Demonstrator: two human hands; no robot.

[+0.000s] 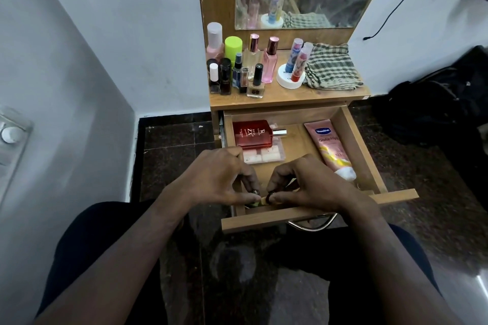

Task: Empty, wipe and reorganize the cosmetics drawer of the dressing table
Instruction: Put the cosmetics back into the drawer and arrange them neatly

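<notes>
Drawer (pixel 353 134) stands pulled open below the surface, both hands – left (pixel 216 179), right (pixel 311 185) – pinching what looks like a small lipstick (pixel 260 196) at its front edge – a slip could drop it onto the floor.

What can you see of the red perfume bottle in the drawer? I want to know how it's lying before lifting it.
The red perfume bottle is flat, rectangular, see-through red, looks like glass, with pale "RED ZX" lettering on its face. It lies on its side at the drawer's back left, silver spray neck pointing right, no cap visible. Its near edge rests on a clear compartmented box. Neither hand touches it.
</notes>
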